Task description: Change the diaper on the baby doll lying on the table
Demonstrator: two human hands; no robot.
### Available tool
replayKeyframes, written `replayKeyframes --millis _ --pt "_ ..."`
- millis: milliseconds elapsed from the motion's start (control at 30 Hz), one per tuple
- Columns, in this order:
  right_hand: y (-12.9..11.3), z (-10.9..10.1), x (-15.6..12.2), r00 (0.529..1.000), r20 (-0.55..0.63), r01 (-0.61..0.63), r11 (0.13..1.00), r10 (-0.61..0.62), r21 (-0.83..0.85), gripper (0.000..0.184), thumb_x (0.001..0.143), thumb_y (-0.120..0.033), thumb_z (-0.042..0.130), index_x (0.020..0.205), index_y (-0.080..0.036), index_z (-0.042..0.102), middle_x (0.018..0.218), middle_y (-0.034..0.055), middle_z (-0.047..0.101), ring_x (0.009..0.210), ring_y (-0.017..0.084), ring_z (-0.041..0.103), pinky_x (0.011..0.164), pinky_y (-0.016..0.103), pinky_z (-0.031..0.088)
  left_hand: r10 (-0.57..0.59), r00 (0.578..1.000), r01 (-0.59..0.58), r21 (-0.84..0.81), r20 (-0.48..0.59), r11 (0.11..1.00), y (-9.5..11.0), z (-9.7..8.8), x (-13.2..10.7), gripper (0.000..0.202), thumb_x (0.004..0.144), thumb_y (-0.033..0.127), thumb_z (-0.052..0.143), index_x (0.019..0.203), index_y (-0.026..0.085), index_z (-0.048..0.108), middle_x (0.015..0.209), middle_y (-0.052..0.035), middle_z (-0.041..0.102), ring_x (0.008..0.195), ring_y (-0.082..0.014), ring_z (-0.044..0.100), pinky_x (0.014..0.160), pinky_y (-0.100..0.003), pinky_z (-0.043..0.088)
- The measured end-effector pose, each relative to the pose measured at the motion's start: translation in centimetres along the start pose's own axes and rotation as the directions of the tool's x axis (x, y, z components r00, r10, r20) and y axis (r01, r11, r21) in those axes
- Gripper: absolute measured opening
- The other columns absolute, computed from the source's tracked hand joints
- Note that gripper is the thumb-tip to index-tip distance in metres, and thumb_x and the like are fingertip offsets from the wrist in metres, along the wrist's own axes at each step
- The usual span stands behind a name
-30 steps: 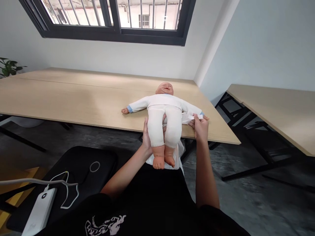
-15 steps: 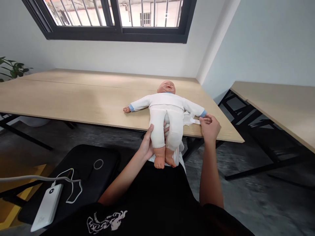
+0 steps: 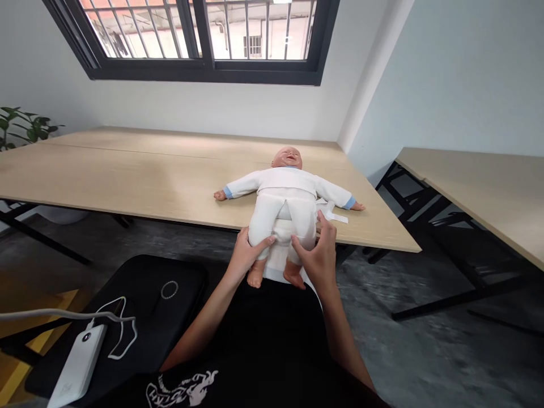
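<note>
A baby doll [image 3: 287, 184] in a white suit with blue cuffs lies on its back at the table's front edge, arms spread and legs hanging over the edge, parted. My left hand [image 3: 247, 252] is closed round the lower leg on the left, thumb across the top. On the other leg my right hand [image 3: 321, 255] rests its thumb, with the fingers along the outer side, some hidden. Between and beneath the legs shows a white diaper [image 3: 278, 255]. One of its tabs [image 3: 338, 217] sticks out on the table by the doll's blue cuff at the right.
The wooden table [image 3: 170, 181] runs to the left below a barred window [image 3: 204, 71]. A second table [image 3: 467, 175] stands at the right. On a black stool [image 3: 144, 283] at lower left lie a bracelet [image 3: 169, 290] and a white power bank [image 3: 79, 362] with a cable.
My right hand has let go of the diaper tab and moved left onto the doll's leg. The doll's legs have been spread apart, and my left hand has shifted onto the other leg.
</note>
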State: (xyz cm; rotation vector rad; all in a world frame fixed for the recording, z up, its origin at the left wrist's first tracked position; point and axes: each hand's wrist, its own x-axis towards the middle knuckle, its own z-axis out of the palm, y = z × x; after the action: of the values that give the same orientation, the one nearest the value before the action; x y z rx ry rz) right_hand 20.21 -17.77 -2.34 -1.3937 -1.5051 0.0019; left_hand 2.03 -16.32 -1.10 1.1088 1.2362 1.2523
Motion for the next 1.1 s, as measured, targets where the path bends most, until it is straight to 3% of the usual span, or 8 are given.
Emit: replayKeyframes --millis 167,333,533,633,833,933,1000,1100 --pt "2.1 -3.4 2.4 0.994 0.027 0.109 0.986 -0.106 -0.129 0.068 0.089 -0.039 0.061 0.151 -0.022 0.040 0.138 0.0154 0.049 0.129 0.032 0.051 0.102 0.051 0.052 -0.035 0.996 0.043 -0.098 0.076 0.994 0.3 -0.6 -0.2 0.056 0.067 0.041 0.090 0.112 0.015 0.069 0.109 -0.0107 0.073 0.105 -0.0280 0.066 0.091 -0.033 0.051" --pt "3.6 -5.1 3.7 0.931 0.228 0.339 0.906 -0.284 -0.253 0.063 0.094 -0.032 0.057 0.153 -0.019 0.039 0.144 0.0192 0.047 0.133 0.035 0.051 0.106 0.055 0.050 -0.132 0.980 0.166 -0.247 0.151 0.955 -0.1 -0.3 -0.4 0.059 0.059 0.038 0.094 0.107 0.016 0.069 0.099 -0.0074 0.074 0.095 -0.0241 0.067 0.086 -0.031 0.052" --pt "3.2 -4.5 0.0 0.664 0.534 0.722 0.634 -0.523 -0.277 0.072 0.092 0.000 0.043 0.155 -0.034 0.038 0.163 0.0063 0.033 0.153 0.032 0.028 0.123 0.072 0.011 -0.193 0.945 0.285 -0.375 0.263 0.882 0.0 -0.6 0.0 0.049 0.059 0.036 0.094 0.097 0.015 0.073 0.092 -0.0042 0.074 0.083 -0.0177 0.066 0.077 -0.026 0.052" --pt "3.0 -4.1 -1.7 0.571 0.531 0.774 0.627 -0.626 -0.093 0.062 0.092 -0.001 0.046 0.147 -0.030 0.050 0.159 0.0064 0.040 0.151 0.028 0.034 0.126 0.068 0.010 -0.188 0.948 0.276 -0.371 0.256 0.887 0.3 -1.1 0.3 0.045 0.060 0.036 0.094 0.095 0.015 0.074 0.092 -0.0045 0.074 0.081 -0.0173 0.066 0.074 -0.024 0.052" --pt "0.4 -3.9 1.9 0.660 0.367 0.603 0.754 -0.656 0.262 0.026 0.097 -0.021 0.052 0.118 -0.024 0.068 0.107 0.0029 0.074 0.100 0.018 0.070 0.127 0.053 0.028 -0.173 0.936 0.278 -0.344 0.306 0.897 0.4 -2.4 1.0 0.049 0.064 0.046 0.091 0.097 0.014 0.074 0.091 -0.0091 0.076 0.080 -0.0213 0.069 0.073 -0.027 0.055" --pt "-2.1 -4.3 6.6 0.724 0.353 0.524 0.805 -0.593 0.276 0.022 0.098 -0.032 0.052 0.096 -0.023 0.072 0.087 0.0008 0.073 0.085 0.018 0.069 0.114 0.050 0.043 -0.152 0.914 0.283 -0.323 0.375 0.903 0.5 -3.0 1.5 0.057 0.067 0.055 0.087 0.101 0.012 0.071 0.091 -0.0116 0.076 0.077 -0.0237 0.071 0.072 -0.032 0.057" --pt "-3.5 -4.2 10.1 0.854 0.324 0.351 0.911 -0.406 0.216 0.033 0.093 -0.049 0.062 0.083 -0.019 0.070 0.081 0.0044 0.069 0.083 0.022 0.066 0.095 0.042 0.053 -0.152 0.909 0.277 -0.291 0.388 0.916 0.5 -3.3 1.7 0.059 0.070 0.057 0.085 0.102 0.011 0.069 0.089 -0.0124 0.075 0.072 -0.0232 0.071 0.068 -0.032 0.056" --pt "-4.2 -2.9 15.1 0.858 0.455 0.147 0.963 -0.237 0.226 0.043 0.087 -0.057 0.067 0.075 -0.016 0.064 0.068 0.0028 0.059 0.069 0.018 0.056 0.072 0.031 0.050 -0.153 0.922 0.251 -0.250 0.356 0.935 0.2 -3.4 1.8 0.061 0.071 0.058 0.085 0.104 0.011 0.065 0.086 -0.0104 0.073 0.067 -0.0199 0.069 0.064 -0.029 0.054"
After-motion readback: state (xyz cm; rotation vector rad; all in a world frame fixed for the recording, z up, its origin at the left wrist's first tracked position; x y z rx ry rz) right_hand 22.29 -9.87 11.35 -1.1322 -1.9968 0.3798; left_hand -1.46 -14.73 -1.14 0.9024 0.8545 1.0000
